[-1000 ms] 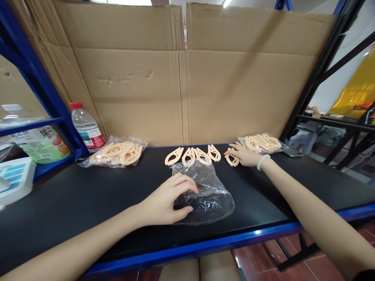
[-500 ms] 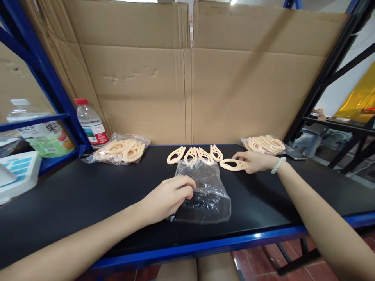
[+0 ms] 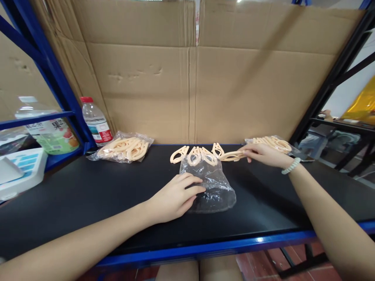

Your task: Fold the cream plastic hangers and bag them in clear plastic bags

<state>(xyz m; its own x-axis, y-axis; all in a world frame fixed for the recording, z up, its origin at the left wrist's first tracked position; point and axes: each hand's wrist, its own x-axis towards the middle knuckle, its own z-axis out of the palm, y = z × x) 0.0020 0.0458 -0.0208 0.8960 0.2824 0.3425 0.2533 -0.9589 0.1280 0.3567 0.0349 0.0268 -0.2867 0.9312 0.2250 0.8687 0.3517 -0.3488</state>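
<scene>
My left hand [image 3: 177, 195] lies over the left side of a clear plastic bag [image 3: 218, 195], its fingers stretched out and apart on the film. At the far end of the bag, several beige teardrop-shaped plastic clips [image 3: 208, 157] rest side by side in a fanned row on the black table. To their right, my right hand [image 3: 265, 154] pinches one end of another beige clip [image 3: 231, 155]. That clip is tilted, and its loop end comes close to the rightmost clip of the row. Fingers hide its other end.
Bags filled with beige clips stand at the back left [image 3: 125, 148] and back right [image 3: 271, 142]. The right one is partly behind my hand. A red-capped bottle [image 3: 96, 123], a larger bottle [image 3: 54, 134] and a white-and-blue device [image 3: 23, 171] are left. Cardboard [image 3: 140, 89] walls the back.
My right hand has raised and tilted its clip, which now shows more edge-on. The fingers of my left hand have straightened onto the bag. The whole view has shifted slightly.
</scene>
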